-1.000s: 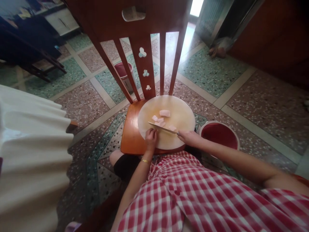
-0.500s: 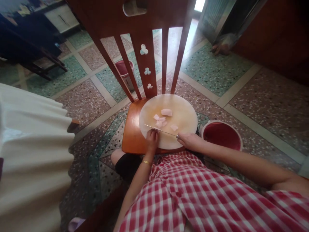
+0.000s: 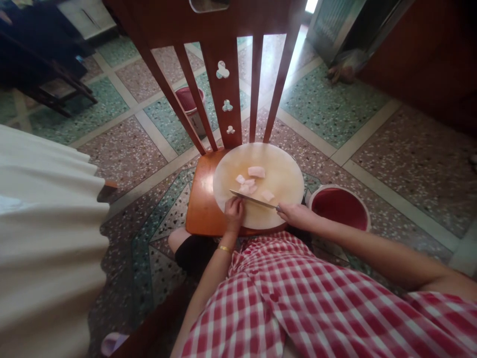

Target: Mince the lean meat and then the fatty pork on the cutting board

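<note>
Grips a knife (image 3: 253, 200) in the closed right hand (image 3: 296, 215), blade slanting over the near part of a round cutting board (image 3: 286, 171) on a chair seat (image 3: 199, 206). Curls the left hand (image 3: 234, 214) beside the blade tip; cannot tell whether pinching anything. Pale chunks (image 3: 249, 185) just beyond the blade.

The round cutting board (image 3: 283, 171) is coloured pale cream, stained yellowish toward the middle. The pieces (image 3: 256, 172) are seen as pale pink, and the knife (image 3: 253, 200) as silvery grey. The chair (image 3: 201, 204) is finished in reddish-brown. The garment (image 3: 298, 298) is patterned in a red-and-white check. The bucket (image 3: 339, 206) is coloured red. The floor (image 3: 328, 109) is laid in speckled green and pinkish panels, bordered by cream strips.
</note>
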`<state>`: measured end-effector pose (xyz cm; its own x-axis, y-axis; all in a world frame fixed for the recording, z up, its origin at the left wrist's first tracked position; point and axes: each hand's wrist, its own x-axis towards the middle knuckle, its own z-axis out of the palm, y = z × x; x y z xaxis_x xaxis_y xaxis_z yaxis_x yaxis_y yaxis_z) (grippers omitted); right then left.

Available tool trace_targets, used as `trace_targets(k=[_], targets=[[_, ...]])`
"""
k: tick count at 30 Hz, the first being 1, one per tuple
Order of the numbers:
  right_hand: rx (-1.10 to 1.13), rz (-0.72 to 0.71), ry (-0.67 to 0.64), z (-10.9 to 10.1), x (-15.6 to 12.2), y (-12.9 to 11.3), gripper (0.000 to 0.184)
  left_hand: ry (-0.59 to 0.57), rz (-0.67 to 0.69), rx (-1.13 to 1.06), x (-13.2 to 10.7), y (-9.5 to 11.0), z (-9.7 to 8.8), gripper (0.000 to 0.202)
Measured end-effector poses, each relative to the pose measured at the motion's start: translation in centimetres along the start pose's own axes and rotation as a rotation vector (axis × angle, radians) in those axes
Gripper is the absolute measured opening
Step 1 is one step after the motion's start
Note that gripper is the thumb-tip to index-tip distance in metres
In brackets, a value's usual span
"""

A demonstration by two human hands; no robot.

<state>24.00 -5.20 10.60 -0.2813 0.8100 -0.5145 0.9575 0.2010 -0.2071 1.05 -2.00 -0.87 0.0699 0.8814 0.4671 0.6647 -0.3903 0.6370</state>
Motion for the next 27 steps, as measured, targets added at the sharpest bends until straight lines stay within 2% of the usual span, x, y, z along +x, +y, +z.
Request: trace_targets(k=[5, 9, 13, 21, 24, 27], targets=[[0.016, 0.005, 0.077, -1.1, -0.3, -1.1, 0.026, 0.041, -0.028, -0.010, -0.1, 0.0, -0.1, 0.015], [0.017, -0.047, 0.030, -1.8, -1.0, -2.1, 0.025, 0.039, -0.003, -0.008, -0.2, -0.1, 0.0, 0.011], [-0.004, -0.032, -0.016, -2.2, -1.3, -2.3, 0.025, 0.035, 0.019, 0.010, -0.1, -0.1, 0.1, 0.012], [-0.021, -0.036, -0.018, -2.8, -1.4, -2.3, 0.026, 0.032, 0.015, 0.020, -0.2, -0.2, 0.2, 0.011], [-0.018, -0.043, -0.043, -2.6, -0.5, -2.8, 0.026, 0.030, 0.010, 0.028, -0.2, -0.1, 0.1, 0.011], [-0.014, -0.049, -0.007, -2.2, 1.9, -4.2, 0.030, 0.019, 0.015, 0.021, -0.1, -0.1, 0.0, 0.012]])
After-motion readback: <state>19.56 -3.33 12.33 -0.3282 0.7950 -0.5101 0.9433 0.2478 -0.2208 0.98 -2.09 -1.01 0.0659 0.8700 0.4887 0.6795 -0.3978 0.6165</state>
